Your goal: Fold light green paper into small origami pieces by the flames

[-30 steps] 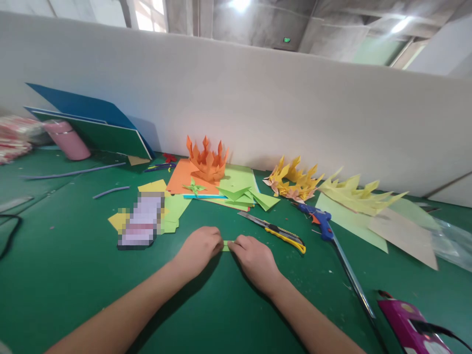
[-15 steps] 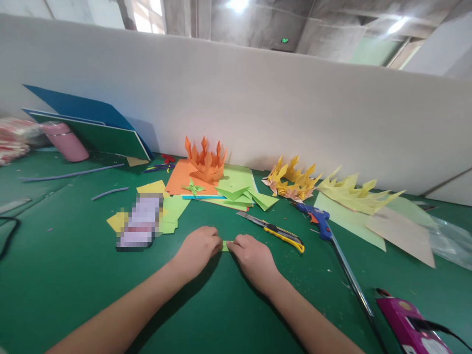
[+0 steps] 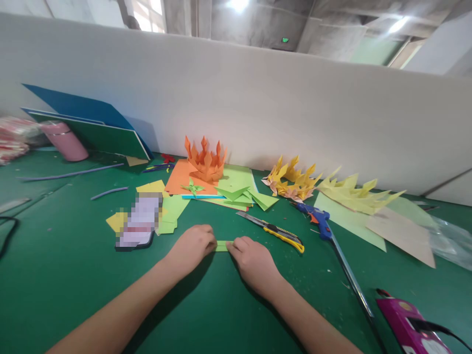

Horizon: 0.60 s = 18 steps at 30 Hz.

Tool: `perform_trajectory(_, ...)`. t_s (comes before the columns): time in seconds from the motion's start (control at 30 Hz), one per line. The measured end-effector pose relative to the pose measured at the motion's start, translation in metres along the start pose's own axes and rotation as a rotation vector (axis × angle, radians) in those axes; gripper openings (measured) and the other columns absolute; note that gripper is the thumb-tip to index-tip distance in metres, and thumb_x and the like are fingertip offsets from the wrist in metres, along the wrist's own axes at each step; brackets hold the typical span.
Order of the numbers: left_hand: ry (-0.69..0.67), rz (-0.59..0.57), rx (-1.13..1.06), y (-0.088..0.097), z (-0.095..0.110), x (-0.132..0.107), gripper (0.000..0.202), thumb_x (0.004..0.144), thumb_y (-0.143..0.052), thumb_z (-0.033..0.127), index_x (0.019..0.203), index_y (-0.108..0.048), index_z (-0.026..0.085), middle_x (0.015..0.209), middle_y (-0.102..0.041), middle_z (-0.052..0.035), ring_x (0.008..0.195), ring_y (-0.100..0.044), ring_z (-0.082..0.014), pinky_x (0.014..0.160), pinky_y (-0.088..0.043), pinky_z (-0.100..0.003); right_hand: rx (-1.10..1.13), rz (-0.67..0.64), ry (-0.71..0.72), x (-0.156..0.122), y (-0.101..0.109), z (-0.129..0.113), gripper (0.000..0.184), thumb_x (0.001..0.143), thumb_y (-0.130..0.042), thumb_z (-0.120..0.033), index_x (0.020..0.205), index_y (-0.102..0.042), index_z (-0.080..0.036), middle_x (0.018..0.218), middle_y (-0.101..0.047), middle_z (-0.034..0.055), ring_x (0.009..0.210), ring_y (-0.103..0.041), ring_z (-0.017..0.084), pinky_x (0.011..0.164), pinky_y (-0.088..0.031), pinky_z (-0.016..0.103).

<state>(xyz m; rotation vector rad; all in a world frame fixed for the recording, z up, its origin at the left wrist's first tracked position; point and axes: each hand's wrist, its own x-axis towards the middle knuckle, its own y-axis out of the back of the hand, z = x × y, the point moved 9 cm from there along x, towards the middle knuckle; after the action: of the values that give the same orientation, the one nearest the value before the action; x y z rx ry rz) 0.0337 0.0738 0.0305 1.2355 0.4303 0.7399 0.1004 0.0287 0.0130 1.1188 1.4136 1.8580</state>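
Note:
A narrow folded strip of light green paper (image 3: pixel 221 246) lies flat on the green table, its two ends under my fingers. My left hand (image 3: pixel 193 248) pinches the left end, with its fingers curled together. At the right end, my right hand (image 3: pixel 254 258) presses with closed fingers. Only the middle of the strip shows between the hands, with a crease along its length. Just beyond my right hand lies a yellow utility knife (image 3: pixel 282 235) with its blade out. Folded green paper pieces (image 3: pixel 239 194) are heaped farther back.
An orange paper crown (image 3: pixel 207 164) stands at the back, with yellow paper crowns (image 3: pixel 291 182) to its right. A blue glue gun (image 3: pixel 319 219) with a long glue stick lies on the right, near a magenta box (image 3: pixel 409 319). A phone (image 3: pixel 142 221) is on the left.
My left hand has shifted slightly left along the green strip, so more of its middle shows. My right hand has stayed almost in place.

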Motion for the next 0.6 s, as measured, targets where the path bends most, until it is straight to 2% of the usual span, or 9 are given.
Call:
perform_trajectory(0.1, 0.05, -0.079, 0.06, -0.004, -0.001, -0.001, 0.029, 0.082, -0.045, 0.012, 0.061, -0.065, 0.014, 0.07, -0.057, -0.0046, 0.067, -0.055, -0.0152, 0.063, -0.039, -0.026, 0.004, -0.008, -0.002, -0.001, 0.0, -0.001, 0.023, 0.081, -0.052, -0.008, 0.103, -0.06, -0.014, 0.076, -0.058, 0.005, 0.07, -0.05, 0.017, 0.053, -0.033, 0.028)
perform_trajectory(0.2, 0.1, -0.1, 0.113, -0.002, -0.005, -0.003, 0.03, 0.08, -0.043, 0.01, 0.057, -0.062, 0.013, 0.066, -0.056, -0.0047, 0.065, -0.054, -0.0159, 0.061, -0.038, -0.027, 0.007, -0.024, -0.001, 0.0, -0.001, -0.001, 0.024, 0.082, -0.05, -0.008, 0.103, -0.059, -0.013, 0.076, -0.058, 0.0059, 0.071, -0.05, 0.018, 0.053, -0.033, 0.028)
perform_trajectory(0.3, 0.148, -0.078, 0.168, 0.001, -0.009, -0.004, 0.029, 0.079, -0.041, 0.008, 0.058, -0.061, 0.013, 0.064, -0.054, -0.0051, 0.063, -0.052, -0.0168, 0.059, -0.038, -0.028, 0.014, -0.033, -0.004, 0.001, -0.001, -0.001, 0.023, 0.081, -0.05, -0.007, 0.101, -0.06, -0.014, 0.077, -0.058, 0.0061, 0.07, -0.05, 0.018, 0.052, -0.033, 0.028)
perform_trajectory(0.37, 0.154, -0.014, 0.185, 0.003, -0.008, -0.004, 0.028, 0.081, -0.039, 0.008, 0.063, -0.061, 0.013, 0.067, -0.055, -0.0063, 0.066, -0.052, -0.0179, 0.061, -0.039, -0.029, 0.017, -0.031, -0.005, 0.001, -0.001, -0.001, 0.022, 0.081, -0.051, -0.007, 0.099, -0.06, -0.014, 0.076, -0.058, 0.006, 0.07, -0.049, 0.018, 0.052, -0.032, 0.028)
perform_trajectory(0.43, 0.081, 0.076, 0.142, 0.003, 0.001, -0.004, 0.027, 0.084, -0.038, 0.011, 0.071, -0.061, 0.013, 0.075, -0.056, -0.007, 0.072, -0.053, -0.0183, 0.067, -0.041, -0.03, 0.023, -0.034, -0.009, 0.001, -0.001, 0.0, 0.021, 0.081, -0.05, -0.006, 0.097, -0.06, -0.014, 0.074, -0.057, 0.0057, 0.069, -0.049, 0.018, 0.052, -0.031, 0.028)
perform_trajectory(0.47, -0.004, 0.089, 0.091, -0.001, 0.01, -0.003, 0.026, 0.086, -0.038, 0.012, 0.074, -0.06, 0.014, 0.077, -0.057, -0.0063, 0.074, -0.053, -0.0175, 0.069, -0.042, -0.03, 0.028, -0.039, -0.013, 0.001, -0.001, 0.0, 0.02, 0.081, -0.05, -0.006, 0.094, -0.061, -0.015, 0.074, -0.056, 0.0055, 0.069, -0.048, 0.017, 0.053, -0.031, 0.028)
perform_trajectory(0.53, -0.14, 0.049, 0.022, -0.013, 0.023, -0.003, 0.024, 0.088, -0.038, 0.015, 0.079, -0.06, 0.015, 0.078, -0.057, -0.005, 0.074, -0.053, -0.0167, 0.07, -0.042, -0.03, 0.043, -0.049, -0.03, 0.001, -0.002, 0.002, 0.017, 0.081, -0.05, -0.007, 0.09, -0.061, -0.016, 0.072, -0.055, 0.005, 0.069, -0.048, 0.017, 0.054, -0.031, 0.028)
perform_trajectory(0.6, -0.125, 0.064, 0.003, -0.018, 0.023, -0.003, 0.025, 0.088, -0.038, 0.016, 0.08, -0.061, 0.015, 0.077, -0.057, -0.0051, 0.075, -0.053, -0.0172, 0.07, -0.042, -0.03, 0.057, -0.05, -0.054, 0.001, -0.001, 0.004, 0.016, 0.082, -0.049, -0.009, 0.089, -0.061, -0.016, 0.072, -0.054, 0.0049, 0.068, -0.047, 0.017, 0.054, -0.03, 0.028)
